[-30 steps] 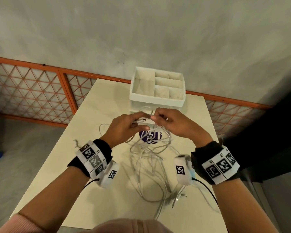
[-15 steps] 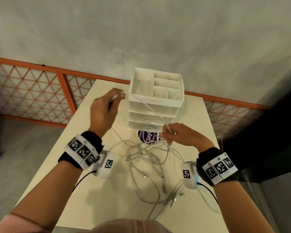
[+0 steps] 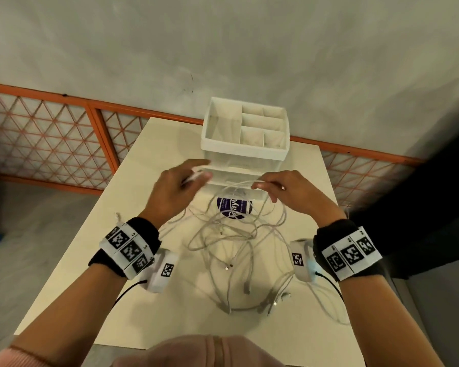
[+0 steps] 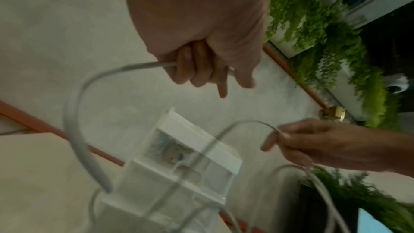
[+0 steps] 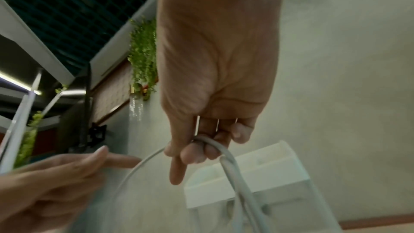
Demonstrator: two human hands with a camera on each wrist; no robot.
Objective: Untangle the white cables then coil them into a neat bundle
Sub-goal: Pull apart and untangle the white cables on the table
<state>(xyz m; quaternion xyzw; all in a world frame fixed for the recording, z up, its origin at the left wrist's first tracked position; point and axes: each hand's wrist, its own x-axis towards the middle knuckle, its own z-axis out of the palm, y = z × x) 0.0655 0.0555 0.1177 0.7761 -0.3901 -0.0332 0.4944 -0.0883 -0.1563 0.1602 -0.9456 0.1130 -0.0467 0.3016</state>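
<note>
Two hands work above a pale cream table [image 3: 96,260] with a smooth matte top, which fills the centre and lower part of the head view. Behind it, across the upper half of the frame, runs a grey plastered wall [image 3: 223,49]; along its base an orange-framed lattice panel [image 3: 45,144] of diamond mesh spans the left and right edges. Grey floor shows at lower left.

At the table's far end, upper centre, stands a white plastic organiser [image 3: 245,149], box-shaped, its open top split into rectangular compartments, with clear drawer fronts below. Just in front of it lies a round purple label [image 3: 235,207] with white lettering.

The white cables [image 3: 233,247] lie in a loose tangle of thin round cords at mid-frame, on the table between the two wrists, with small metal plug ends toward the lower centre.

The left hand [image 3: 175,189], left of centre, holds a cable strand in its curled fingers [image 4: 195,66], the index finger extended. The right hand [image 3: 289,194], right of centre, grips looped strands, fingers [image 5: 201,150] curled round the cord. One strand arcs between the hands, lifted clear of the pile. Both wrists carry black bands with white square-patterned marker tags.
</note>
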